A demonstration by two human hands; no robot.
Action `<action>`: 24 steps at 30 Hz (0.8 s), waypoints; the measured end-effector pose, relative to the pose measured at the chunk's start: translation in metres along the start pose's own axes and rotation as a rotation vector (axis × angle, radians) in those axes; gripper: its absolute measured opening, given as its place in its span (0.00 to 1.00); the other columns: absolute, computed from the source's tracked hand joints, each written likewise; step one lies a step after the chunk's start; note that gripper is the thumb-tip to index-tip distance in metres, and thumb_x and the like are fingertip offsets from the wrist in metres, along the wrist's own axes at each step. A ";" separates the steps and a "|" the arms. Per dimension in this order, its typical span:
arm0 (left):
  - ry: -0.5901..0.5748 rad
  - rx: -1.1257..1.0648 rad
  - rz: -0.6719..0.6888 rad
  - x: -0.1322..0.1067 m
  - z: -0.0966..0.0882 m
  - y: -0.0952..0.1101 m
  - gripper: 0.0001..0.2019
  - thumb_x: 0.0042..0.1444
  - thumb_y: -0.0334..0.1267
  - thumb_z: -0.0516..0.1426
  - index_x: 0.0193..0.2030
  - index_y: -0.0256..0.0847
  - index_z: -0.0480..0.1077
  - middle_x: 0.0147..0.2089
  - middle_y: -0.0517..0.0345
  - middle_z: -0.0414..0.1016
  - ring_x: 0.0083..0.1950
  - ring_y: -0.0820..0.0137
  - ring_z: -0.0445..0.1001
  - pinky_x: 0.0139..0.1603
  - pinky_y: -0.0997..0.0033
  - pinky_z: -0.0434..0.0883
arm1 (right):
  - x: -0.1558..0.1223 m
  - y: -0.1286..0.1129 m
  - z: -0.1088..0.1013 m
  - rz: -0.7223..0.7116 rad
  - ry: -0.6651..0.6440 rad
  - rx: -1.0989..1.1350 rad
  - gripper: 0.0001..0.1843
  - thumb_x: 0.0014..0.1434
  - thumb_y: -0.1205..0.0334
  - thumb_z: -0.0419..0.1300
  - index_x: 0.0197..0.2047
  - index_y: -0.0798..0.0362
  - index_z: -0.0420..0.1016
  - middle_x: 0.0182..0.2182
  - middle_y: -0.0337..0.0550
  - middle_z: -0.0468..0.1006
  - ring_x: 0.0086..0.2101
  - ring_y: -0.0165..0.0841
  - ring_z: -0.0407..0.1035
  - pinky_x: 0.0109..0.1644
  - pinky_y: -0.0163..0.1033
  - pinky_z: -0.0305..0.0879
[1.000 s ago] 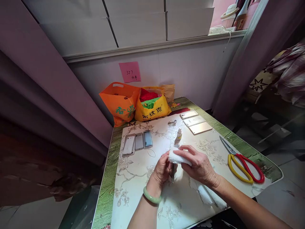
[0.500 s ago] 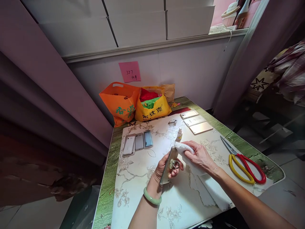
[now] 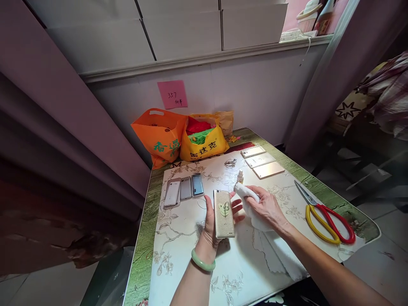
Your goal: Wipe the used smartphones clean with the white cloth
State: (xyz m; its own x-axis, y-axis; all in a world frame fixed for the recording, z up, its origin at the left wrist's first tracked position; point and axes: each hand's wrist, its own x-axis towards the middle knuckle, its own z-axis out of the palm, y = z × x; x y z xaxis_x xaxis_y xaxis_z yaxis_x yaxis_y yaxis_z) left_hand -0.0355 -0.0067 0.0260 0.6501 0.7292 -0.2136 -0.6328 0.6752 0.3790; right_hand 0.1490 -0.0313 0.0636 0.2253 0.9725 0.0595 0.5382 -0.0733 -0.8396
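Note:
My left hand (image 3: 213,225), with a green bangle on the wrist, grips a gold phone (image 3: 223,213) whose back, with a green round sticker, faces me. Just to the right of the phone, my right hand (image 3: 266,207) is closed on a bunched white cloth (image 3: 247,195); the rest of the cloth trails down over the table toward me. A small dropper bottle (image 3: 240,176) stands just beyond the cloth.
Three phones (image 3: 184,190) lie side by side at the left on the floral table cover (image 3: 178,238), three more (image 3: 260,161) at the far right. Red-and-yellow scissors (image 3: 321,213) lie at the right edge. Orange (image 3: 161,136) and yellow (image 3: 204,142) bags stand against the wall.
My left hand has turned the phone from edge-on to flat, with its back facing me. My right hand has taken the cloth off the phone and moved it to the right.

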 end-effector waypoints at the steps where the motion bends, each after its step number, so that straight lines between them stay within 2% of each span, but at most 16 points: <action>1: 0.002 -0.014 -0.007 0.000 0.000 0.001 0.49 0.55 0.76 0.46 0.68 0.34 0.65 0.53 0.36 0.78 0.52 0.54 0.78 0.49 0.55 0.75 | 0.001 0.001 0.001 0.018 0.003 0.025 0.23 0.56 0.57 0.55 0.52 0.46 0.81 0.44 0.39 0.83 0.41 0.37 0.75 0.41 0.36 0.67; 5: 0.002 -0.051 -0.001 -0.001 0.002 0.003 0.41 0.60 0.70 0.49 0.65 0.36 0.68 0.55 0.38 0.78 0.55 0.53 0.77 0.51 0.55 0.76 | -0.001 0.001 0.014 0.039 -0.119 0.080 0.21 0.57 0.58 0.54 0.50 0.47 0.81 0.40 0.39 0.84 0.38 0.36 0.75 0.39 0.35 0.67; 10: 0.026 -0.003 0.057 -0.002 0.005 0.003 0.41 0.59 0.67 0.53 0.69 0.38 0.64 0.59 0.37 0.76 0.55 0.52 0.77 0.54 0.54 0.75 | -0.018 0.001 0.025 -0.172 -0.221 -0.162 0.20 0.55 0.64 0.53 0.47 0.48 0.81 0.38 0.42 0.81 0.35 0.35 0.71 0.40 0.36 0.64; 14: 0.061 -0.020 0.106 -0.001 -0.001 0.007 0.44 0.57 0.69 0.54 0.71 0.38 0.60 0.66 0.34 0.69 0.65 0.49 0.70 0.63 0.50 0.68 | -0.027 -0.001 0.012 -0.326 -0.362 -0.267 0.19 0.52 0.68 0.53 0.43 0.48 0.80 0.34 0.41 0.78 0.32 0.34 0.69 0.38 0.36 0.62; 18: 0.067 -0.033 0.109 0.000 -0.001 0.009 0.43 0.58 0.68 0.53 0.71 0.40 0.60 0.69 0.34 0.66 0.71 0.48 0.63 0.65 0.44 0.65 | -0.037 -0.009 -0.004 -0.455 -0.529 -0.132 0.23 0.47 0.71 0.53 0.43 0.45 0.80 0.40 0.39 0.80 0.38 0.35 0.74 0.44 0.36 0.67; 20: 0.093 -0.019 0.139 0.000 0.004 0.007 0.42 0.57 0.69 0.53 0.69 0.41 0.61 0.68 0.35 0.67 0.69 0.47 0.65 0.63 0.41 0.67 | -0.045 -0.013 -0.002 -0.544 -0.509 -0.053 0.27 0.46 0.71 0.53 0.48 0.44 0.80 0.45 0.40 0.80 0.42 0.35 0.75 0.48 0.37 0.69; 24: 0.116 0.046 0.184 -0.004 0.012 0.001 0.41 0.57 0.68 0.54 0.69 0.42 0.63 0.67 0.36 0.68 0.66 0.46 0.68 0.62 0.44 0.69 | -0.061 -0.018 0.018 -0.680 -0.223 -0.093 0.32 0.51 0.71 0.55 0.60 0.45 0.73 0.51 0.45 0.77 0.46 0.36 0.74 0.49 0.38 0.70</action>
State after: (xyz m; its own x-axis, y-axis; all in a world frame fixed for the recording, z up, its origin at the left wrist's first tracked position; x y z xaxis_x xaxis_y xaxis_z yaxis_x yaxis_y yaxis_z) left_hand -0.0334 -0.0104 0.0381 0.4713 0.8492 -0.2383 -0.7147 0.5260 0.4609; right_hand 0.1109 -0.0856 0.0652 -0.3499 0.8308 0.4328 0.5693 0.5555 -0.6061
